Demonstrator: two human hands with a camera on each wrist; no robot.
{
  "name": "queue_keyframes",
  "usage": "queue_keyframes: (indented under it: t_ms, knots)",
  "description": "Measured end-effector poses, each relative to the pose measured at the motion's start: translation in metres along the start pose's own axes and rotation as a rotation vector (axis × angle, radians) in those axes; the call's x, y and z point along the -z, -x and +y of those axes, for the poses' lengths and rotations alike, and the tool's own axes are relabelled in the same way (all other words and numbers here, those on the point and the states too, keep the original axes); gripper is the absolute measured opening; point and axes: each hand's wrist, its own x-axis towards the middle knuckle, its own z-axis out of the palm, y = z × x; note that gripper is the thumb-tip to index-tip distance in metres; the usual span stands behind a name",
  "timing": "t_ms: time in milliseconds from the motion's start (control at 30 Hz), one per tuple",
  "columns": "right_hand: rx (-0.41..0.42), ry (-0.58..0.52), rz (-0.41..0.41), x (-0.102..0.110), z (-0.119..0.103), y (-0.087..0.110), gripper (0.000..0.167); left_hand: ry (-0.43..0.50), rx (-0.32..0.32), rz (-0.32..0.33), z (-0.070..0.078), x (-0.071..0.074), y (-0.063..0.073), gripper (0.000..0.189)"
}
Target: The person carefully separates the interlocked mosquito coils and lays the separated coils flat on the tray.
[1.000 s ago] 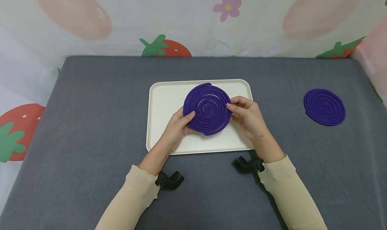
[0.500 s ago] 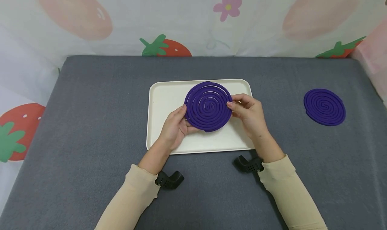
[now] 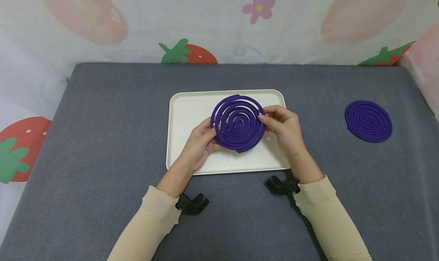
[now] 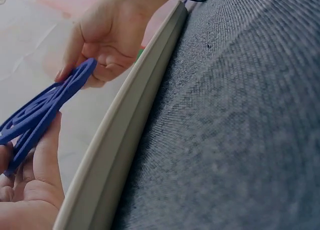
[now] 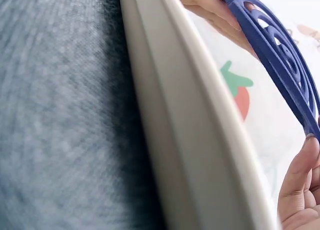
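Note:
A purple mosquito coil [image 3: 241,133] is held up above the white tray [image 3: 183,104] in the head view. Its upper and left rings stand apart, with gaps showing between them. My left hand [image 3: 198,146] grips its lower left edge, thumb in front and fingers behind. At the right edge, my right hand [image 3: 286,133] pinches the outer ring between thumb and fingers. Seen from the left wrist, the coil [image 4: 42,107] is tilted and its layers spread apart slightly. The right wrist view shows the coil [image 5: 280,64] edge-on, its rings bowed out of flat.
A second purple mosquito coil [image 3: 368,122] lies flat at the right on the grey cloth-covered table [image 3: 103,139]. Behind the table hangs a white curtain [image 3: 291,28] printed with strawberries and a flower. A black wrist camera [image 3: 193,204] sits on the left forearm.
The rings have spread from nearly flat and tight to visibly gapped at the upper left. My left thumb has moved to the edge and back onto the rings. The coil has shifted slightly right.

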Motion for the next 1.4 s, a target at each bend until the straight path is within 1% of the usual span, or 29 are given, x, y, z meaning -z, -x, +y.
queue_keyframes:
  t_ms: [300,633,800,900,1033,1067,1167,1300,1400]
  knots:
    - [-0.076,-0.038,0.003,-0.0002,-0.0020,0.0002,0.029,-0.034,-0.010,0.022,0.0002,-0.0002,0.0004,0.038]
    - [-0.172,-0.197,-0.053,0.0017,-0.0024,0.0003,0.030,-0.075,-0.033,0.028,-0.0003,0.0012,0.0002,0.035]
    - [-0.198,-0.222,-0.057,0.0021,-0.0027,0.0002,0.031,-0.081,-0.018,0.057,-0.0001,0.0012,0.0000,0.034]
    - [-0.206,-0.220,-0.053,0.0024,-0.0030,0.0003,0.031,-0.047,0.000,0.101,0.0013,0.0012,0.0003,0.034]
    - [-0.209,-0.232,-0.035,0.0033,-0.0033,0.0002,0.032,0.027,0.002,0.178,0.0040,0.0026,0.0008,0.032]
    - [-0.209,-0.232,-0.028,0.0034,-0.0033,0.0001,0.032,0.037,0.000,0.186,0.0041,0.0034,0.0005,0.031]
    - [-0.208,-0.224,-0.014,0.0038,-0.0030,-0.0004,0.030,0.053,0.004,0.192,0.0045,0.0042,0.0002,0.030]
    - [-0.209,-0.182,-0.003,0.0034,-0.0028,-0.0009,0.026,0.062,0.011,0.183,0.0045,0.0041,-0.0003,0.030]
    - [-0.223,-0.141,-0.010,0.0023,-0.0025,-0.0011,0.023,0.082,0.013,0.176,0.0045,0.0040,-0.0005,0.028]
